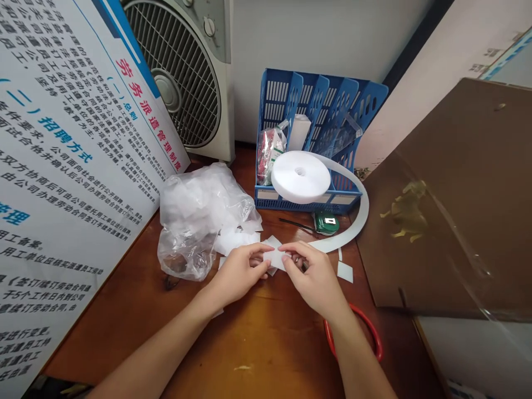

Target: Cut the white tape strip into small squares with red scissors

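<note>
Between my hands is a small white square piece [275,257], which looks like a cut of the white tape. My left hand [241,271] pinches its left edge between thumb and fingertips. The right edge is pinched by my right hand [312,272]. More white pieces [236,242] lie just behind and left of my hands, in front of a clear plastic bag [195,216] filled with white material. A large roll of white tape [300,185] rests against the blue file rack, and its loose strip [358,224] curves down behind my right hand. One separate white square [345,272] lies to the right.
A blue file rack [307,202] holds packets at the back. Before it sits a green tape measure [327,223]. A red loop-shaped handle [368,327] is partly under my right forearm. A fan [187,83], a printed board [75,166] and brown cardboard [449,205] surround the wooden table [245,343].
</note>
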### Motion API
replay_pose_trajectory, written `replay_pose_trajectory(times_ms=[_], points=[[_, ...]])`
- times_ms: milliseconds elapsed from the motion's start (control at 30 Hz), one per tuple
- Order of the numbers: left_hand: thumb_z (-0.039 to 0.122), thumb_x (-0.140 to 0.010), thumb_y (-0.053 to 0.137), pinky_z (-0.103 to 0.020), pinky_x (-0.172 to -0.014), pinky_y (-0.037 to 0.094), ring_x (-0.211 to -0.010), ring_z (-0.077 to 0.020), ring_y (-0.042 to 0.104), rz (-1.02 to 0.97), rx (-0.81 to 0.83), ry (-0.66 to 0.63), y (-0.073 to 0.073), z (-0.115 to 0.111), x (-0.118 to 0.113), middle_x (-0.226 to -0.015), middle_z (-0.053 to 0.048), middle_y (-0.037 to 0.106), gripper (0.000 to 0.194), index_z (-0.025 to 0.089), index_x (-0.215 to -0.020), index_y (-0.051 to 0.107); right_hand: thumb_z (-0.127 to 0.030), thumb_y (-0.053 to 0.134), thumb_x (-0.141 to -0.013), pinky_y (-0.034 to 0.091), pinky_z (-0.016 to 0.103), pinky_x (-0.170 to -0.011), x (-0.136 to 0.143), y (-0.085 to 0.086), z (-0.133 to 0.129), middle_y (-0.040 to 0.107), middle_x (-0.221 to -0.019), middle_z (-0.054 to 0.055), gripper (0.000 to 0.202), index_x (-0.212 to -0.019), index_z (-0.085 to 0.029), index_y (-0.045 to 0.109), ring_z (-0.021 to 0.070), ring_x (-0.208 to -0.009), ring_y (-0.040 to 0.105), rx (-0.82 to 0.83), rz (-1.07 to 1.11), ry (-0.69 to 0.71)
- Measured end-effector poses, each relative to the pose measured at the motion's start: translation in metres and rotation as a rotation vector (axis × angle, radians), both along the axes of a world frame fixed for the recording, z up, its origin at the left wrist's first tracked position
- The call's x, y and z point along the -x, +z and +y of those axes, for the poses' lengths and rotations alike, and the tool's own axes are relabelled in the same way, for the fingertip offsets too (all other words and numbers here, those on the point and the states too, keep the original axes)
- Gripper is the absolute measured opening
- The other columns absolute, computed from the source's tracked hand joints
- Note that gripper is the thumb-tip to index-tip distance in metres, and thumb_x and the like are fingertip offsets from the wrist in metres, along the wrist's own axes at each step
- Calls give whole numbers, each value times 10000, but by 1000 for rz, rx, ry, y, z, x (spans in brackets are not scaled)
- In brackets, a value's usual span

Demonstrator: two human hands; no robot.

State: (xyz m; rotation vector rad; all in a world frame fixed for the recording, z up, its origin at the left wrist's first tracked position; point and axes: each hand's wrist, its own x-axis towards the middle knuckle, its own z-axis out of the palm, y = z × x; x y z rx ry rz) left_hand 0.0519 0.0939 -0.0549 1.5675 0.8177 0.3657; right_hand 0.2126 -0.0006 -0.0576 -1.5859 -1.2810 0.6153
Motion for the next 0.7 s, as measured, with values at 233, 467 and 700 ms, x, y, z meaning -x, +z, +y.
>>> replay_pose_trajectory(times_ms=[233,467,700], points=[[331,-971,523,-322,-699,622,-919,-246,748,5,142,-56,1,3,4,-1022,-113,713,351,138,-1239,643,-142,573,-924,417,302,-676,8,-5,5,644,-860,12,148,-943,-221,697,180,-757,555,0,-92,66],[281,-953,553,-347,-790,616,-934,-226,735,-52,142,-88,-1,2,5,-1068,-111,728,339,154,-1254,642,-148,567,-928,441,293,-640,11,-12,8,618,-826,18,174,-985,-210,719,172,-698,555,-7,-113,55],[250,-969,508,-362,-806,612,-955,-238,737,-16,140,-60,-5,2,5,-1022,-114,711,352,138,-1295,585,-155,576,-916,428,296,-618,11,-12,8,613,-826,15,136,-970,-206,690,164,-657,533,-26,-125,-26]])
